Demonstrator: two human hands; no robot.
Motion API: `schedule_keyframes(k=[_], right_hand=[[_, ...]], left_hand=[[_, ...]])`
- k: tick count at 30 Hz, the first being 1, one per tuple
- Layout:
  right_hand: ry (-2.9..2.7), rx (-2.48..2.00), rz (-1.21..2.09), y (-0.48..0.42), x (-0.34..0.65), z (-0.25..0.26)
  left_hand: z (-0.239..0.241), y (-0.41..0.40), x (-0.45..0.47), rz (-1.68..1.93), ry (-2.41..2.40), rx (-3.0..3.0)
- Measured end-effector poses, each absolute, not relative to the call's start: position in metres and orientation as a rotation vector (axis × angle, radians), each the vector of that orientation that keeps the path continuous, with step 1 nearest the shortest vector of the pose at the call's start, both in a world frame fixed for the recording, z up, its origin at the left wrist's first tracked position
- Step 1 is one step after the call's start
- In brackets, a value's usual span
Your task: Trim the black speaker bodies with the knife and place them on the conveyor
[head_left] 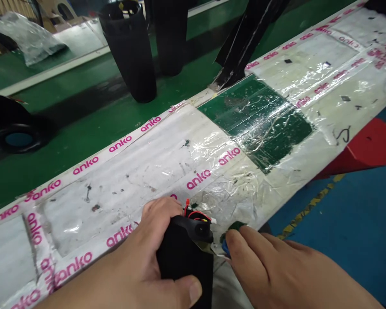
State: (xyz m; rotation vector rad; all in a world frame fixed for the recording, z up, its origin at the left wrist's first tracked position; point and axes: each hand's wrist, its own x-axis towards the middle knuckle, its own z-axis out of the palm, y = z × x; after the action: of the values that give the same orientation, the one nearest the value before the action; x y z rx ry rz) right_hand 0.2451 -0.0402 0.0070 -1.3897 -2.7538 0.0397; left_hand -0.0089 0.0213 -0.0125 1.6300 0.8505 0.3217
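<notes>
Black casing (186, 262) | left grip (144, 249): clasped around it | right grip (260, 257): pinching blue-green item (225, 247)

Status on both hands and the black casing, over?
Left hand gripping black casing. Right hand pinching green-and-blue item, mostly hidden. Red wiring at casing's far end, possibly in the way.

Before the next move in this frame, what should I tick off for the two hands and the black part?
1. Left hand steadying the black part: ok, thumb and fingers grip it.
2. Red wires tucked out of sight: not ok, they show at the part's upper end.
3. Right hand holding its blue and green item: ok, pinched at the fingertips.
4. That item touching the black part: cannot tell.
5. Bench covering free of scraps: not ok, small dark scraps lie on it.
</notes>
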Motion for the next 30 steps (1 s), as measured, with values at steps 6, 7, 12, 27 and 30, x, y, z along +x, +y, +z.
schedule_keyframes(k=[6, 7, 12, 27, 30], right_hand=[[-2.566, -1.47, 0.203, -0.038, 0.239, -0.01], [-2.556, -1.47, 0.239, -0.036, 0.238, -0.011], [-2.526, -1.386, 0.33, -0.03, 0.246, 0.002], [-2.2, -1.439, 0.506, -0.07, 0.22, -0.03], [-2.226, -1.425, 0.516, -0.067, 0.213, -0.03]], left_hand=[[-0.01, 0.023, -0.009, 0.326, 0.816, 1.683], [-0.01, 0.023, -0.008, 0.324, 0.809, 1.689], [-0.017, 0.02, -0.011, 0.349, 0.805, 1.782], [0.019, 0.03, -0.049, 0.316, 1.091, 1.602], [0.01, 0.026, -0.035, 0.423, 1.097, 1.495]])
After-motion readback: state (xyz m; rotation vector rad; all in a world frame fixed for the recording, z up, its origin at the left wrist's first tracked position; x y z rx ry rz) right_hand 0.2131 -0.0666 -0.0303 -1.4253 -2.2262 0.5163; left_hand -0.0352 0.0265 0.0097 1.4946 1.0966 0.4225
